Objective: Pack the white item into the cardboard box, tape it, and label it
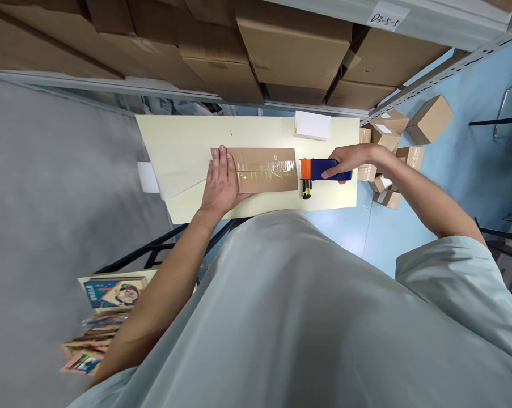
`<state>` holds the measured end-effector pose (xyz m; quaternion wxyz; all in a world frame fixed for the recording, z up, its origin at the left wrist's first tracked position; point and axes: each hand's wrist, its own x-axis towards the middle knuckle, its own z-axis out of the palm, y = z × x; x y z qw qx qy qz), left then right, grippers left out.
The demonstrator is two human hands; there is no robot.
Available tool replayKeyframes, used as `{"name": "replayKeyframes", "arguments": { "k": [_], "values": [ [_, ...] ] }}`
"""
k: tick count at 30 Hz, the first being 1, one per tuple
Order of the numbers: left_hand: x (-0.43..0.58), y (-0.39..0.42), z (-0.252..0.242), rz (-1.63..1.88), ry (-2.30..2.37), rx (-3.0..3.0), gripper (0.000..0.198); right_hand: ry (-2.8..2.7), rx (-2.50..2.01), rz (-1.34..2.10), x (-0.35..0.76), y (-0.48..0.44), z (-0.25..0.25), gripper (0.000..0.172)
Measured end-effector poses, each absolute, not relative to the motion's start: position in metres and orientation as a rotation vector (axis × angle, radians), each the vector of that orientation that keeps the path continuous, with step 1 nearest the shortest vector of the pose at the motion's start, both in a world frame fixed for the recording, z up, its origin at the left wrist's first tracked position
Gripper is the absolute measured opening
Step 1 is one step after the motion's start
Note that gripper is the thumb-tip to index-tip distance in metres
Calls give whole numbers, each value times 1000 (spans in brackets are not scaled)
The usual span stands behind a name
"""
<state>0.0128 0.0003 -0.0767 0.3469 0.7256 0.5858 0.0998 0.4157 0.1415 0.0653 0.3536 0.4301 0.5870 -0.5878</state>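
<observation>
The left hand (223, 184) lies flat and open on the left end of the cardboard parcel (266, 184) in the middle of the counter (183, 141), while the right hand (351, 161) is closed around the tape dispenser (319, 169) at its right edge, where a firm hold-down and a low, straight pull should keep the tape (266, 168) smooth.
</observation>
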Motion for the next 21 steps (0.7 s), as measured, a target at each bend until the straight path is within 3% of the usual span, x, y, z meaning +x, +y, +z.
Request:
{"name": "replayKeyframes", "arguments": {
  "k": [21],
  "values": [
    [14,1,-76,312,1523,1820,137,1410,1202,-1420,446,146,63,56]
  ]
}}
